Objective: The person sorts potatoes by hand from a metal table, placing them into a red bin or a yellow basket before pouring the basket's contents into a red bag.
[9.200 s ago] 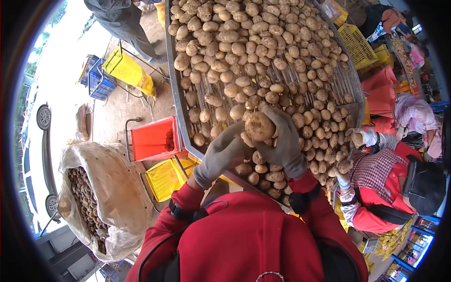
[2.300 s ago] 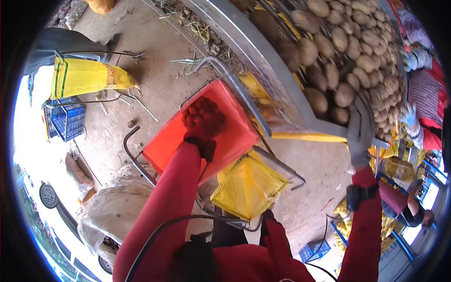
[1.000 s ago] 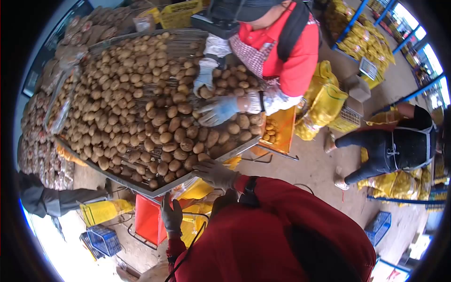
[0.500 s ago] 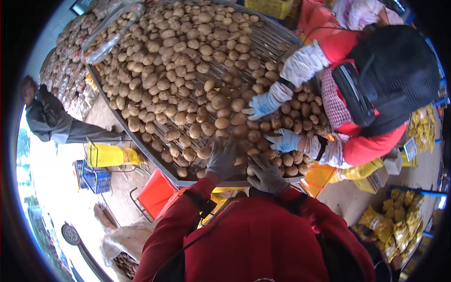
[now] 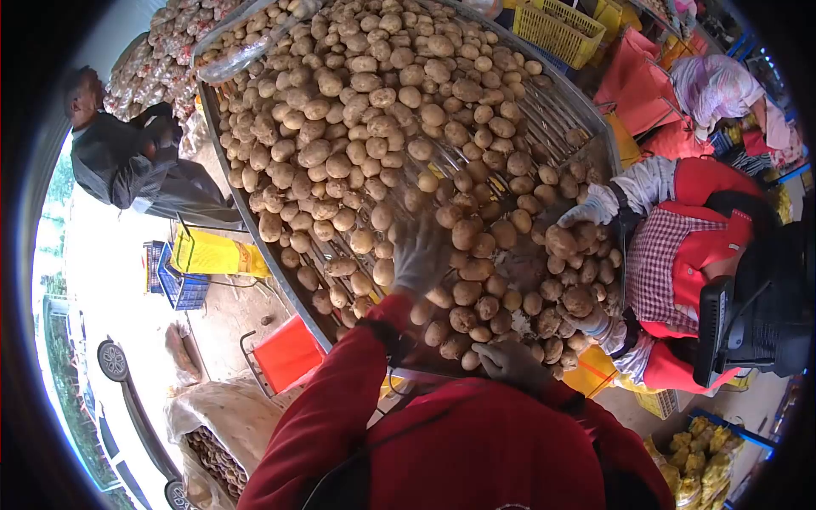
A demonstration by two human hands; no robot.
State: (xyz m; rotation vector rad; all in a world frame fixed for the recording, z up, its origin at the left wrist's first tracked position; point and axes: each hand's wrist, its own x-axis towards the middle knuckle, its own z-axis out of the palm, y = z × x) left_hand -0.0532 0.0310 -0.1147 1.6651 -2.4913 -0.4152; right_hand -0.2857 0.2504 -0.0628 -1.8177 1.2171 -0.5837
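Many potatoes (image 5: 357,110) lie over a slatted metal table (image 5: 552,119). My left hand (image 5: 419,257), in a grey glove, reaches over them near the middle, fingers spread and slightly blurred, resting on or just above the potatoes. Close to the table's near edge is my right hand (image 5: 512,364), also gloved in grey, with its fingertips beside the nearest potatoes and nothing visible in it. To the right, a co-worker's gloved hand (image 5: 588,208) is at a pile of potatoes, and their other hand (image 5: 586,321) touches potatoes lower down.
The co-worker (image 5: 697,246) in red stands at the table's right side. Another person (image 5: 127,166) is at the left, near a yellow sack (image 5: 208,252) and a blue crate (image 5: 183,287). A red-orange sheet (image 5: 287,355) hangs by the near edge. Yellow crates (image 5: 557,32) stand behind.
The view has shifted. My left hand has moved farther over the table, and my right hand lies nearer its edge. The co-worker's hands have moved right, with potatoes gathered between them.
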